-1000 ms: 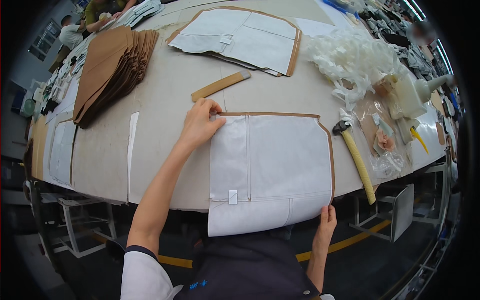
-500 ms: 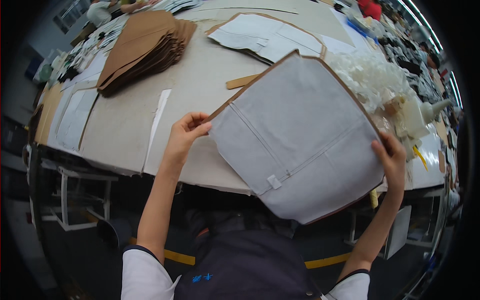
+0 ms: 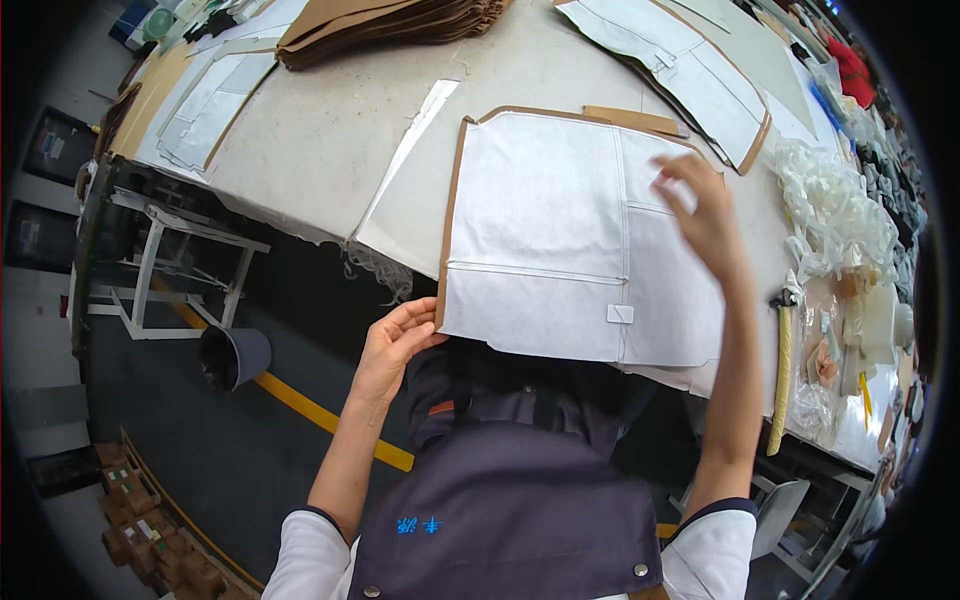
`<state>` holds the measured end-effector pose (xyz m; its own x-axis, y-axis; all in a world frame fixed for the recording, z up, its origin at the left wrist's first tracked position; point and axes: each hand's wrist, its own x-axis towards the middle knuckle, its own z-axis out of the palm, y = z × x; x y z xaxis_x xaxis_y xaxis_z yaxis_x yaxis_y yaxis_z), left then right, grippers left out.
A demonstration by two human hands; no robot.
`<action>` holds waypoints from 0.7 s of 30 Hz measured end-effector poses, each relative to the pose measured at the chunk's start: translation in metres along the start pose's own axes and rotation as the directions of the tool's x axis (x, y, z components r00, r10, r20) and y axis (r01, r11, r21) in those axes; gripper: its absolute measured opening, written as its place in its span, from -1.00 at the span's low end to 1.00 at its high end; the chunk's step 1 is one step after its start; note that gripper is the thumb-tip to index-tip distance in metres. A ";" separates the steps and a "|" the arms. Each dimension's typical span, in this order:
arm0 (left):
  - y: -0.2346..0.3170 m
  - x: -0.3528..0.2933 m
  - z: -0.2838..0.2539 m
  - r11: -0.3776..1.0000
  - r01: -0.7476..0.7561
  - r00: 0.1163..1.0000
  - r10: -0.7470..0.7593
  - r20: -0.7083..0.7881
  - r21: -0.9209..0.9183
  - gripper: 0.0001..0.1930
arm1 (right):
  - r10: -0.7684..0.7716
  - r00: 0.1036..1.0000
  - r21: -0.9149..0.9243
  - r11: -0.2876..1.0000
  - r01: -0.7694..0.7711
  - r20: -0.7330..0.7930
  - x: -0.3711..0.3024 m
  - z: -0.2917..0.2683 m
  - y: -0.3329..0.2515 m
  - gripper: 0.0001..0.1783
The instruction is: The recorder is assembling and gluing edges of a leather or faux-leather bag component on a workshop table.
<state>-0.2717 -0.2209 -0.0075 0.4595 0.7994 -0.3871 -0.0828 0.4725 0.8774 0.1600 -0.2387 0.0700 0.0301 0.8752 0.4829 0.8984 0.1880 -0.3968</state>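
Observation:
A large panel (image 3: 540,200), pale on the side facing me, with a brown edging, seams and a small white tag, lies at the table's front, its near edge overhanging. My left hand (image 3: 395,348) is closed on its near left corner, thumb against fingers. Over the panel's right part hovers my right hand (image 3: 703,210), fingers curled and blurred by motion; whether anything is in them I cannot tell. A flat tan strip (image 3: 632,120) lies behind the panel's far edge.
At the back are a stack of brown pieces (image 3: 390,30) and another pale panel with brown edging (image 3: 680,70). Crumpled translucent plastic (image 3: 835,205) and a yellow-wrapped rod (image 3: 781,370) are on the right. A grey bucket (image 3: 236,358) stands on the floor at left.
The panel has turned and come down from its tilted, lifted position onto the table. My right hand has let go of its right edge and moved above it; my left hand still grips a corner.

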 end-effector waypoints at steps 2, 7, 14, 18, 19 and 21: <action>-0.007 -0.001 -0.008 0.995 -0.006 1.000 0.007 0.010 -0.102 -0.66 | 0.029 0.996 0.055 0.998 -0.033 0.086 -0.027 0.019 -0.060 -0.67; -0.006 0.004 -0.006 0.985 0.008 0.998 0.002 0.055 -0.171 -0.66 | -0.097 0.983 0.094 0.992 0.083 0.158 -0.078 0.048 -0.146 -0.41; -0.002 0.005 0.016 0.973 -0.053 0.994 0.072 0.081 -0.225 -0.69 | -0.219 0.973 -0.203 0.952 0.228 0.067 -0.076 0.110 -0.188 -0.30; 0.010 0.014 0.037 0.974 -0.054 0.971 0.102 0.215 -0.222 -0.62 | -0.216 0.942 -0.125 0.974 0.189 -0.256 -0.021 0.051 -0.189 -0.34; 0.017 0.015 0.045 0.970 -0.035 0.967 0.094 0.239 -0.241 -0.59 | -0.192 0.904 -0.018 0.980 0.200 -0.383 -0.002 0.021 -0.193 -0.36; 0.031 0.021 0.056 0.977 -0.092 0.921 0.157 0.356 -0.192 -0.41 | -0.063 0.868 0.025 0.996 0.087 -0.492 0.022 -0.050 -0.213 -0.50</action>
<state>-0.2147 -0.2102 0.0277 0.7253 0.6783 -0.1177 -0.2935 0.4592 0.8384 -0.0087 -0.2817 0.2043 0.1848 0.5287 0.8285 0.8862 0.2748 -0.3730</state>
